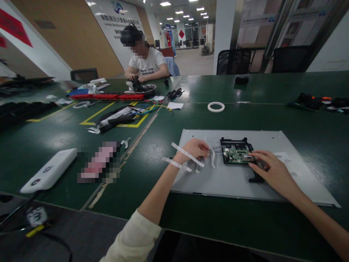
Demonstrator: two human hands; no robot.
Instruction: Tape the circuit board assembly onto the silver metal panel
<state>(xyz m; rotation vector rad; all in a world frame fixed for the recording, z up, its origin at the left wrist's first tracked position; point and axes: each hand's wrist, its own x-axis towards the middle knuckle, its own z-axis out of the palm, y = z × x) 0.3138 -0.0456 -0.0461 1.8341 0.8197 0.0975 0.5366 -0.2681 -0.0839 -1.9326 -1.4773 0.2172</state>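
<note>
A green circuit board (pixel 236 155) sits in a black plastic bracket (pixel 233 141) on a flat grey panel (pixel 201 182). My left hand (pixel 194 150) is left of the bracket, thumb and fingertips pinched on a thin grey cable (pixel 216 150) that runs to the board. Two narrow pale strips (pixel 188 154) lie across that wrist and hand. A curled white strip (pixel 213 158) is beside the fingertips. On the board's right edge, my right hand (pixel 268 170) has its thumb and fingers closed around the board; a black arm of the bracket (pixel 255 177) shows below it.
Beyond the panel lies a roll of white tape (pixel 216 106). To the left are a white power bank (pixel 50 170), a blurred pink object (pixel 99 162) and a black bundle with coloured wires (pixel 117 118). Across the green table (pixel 152 145) a person (pixel 148 62) handles a dark object.
</note>
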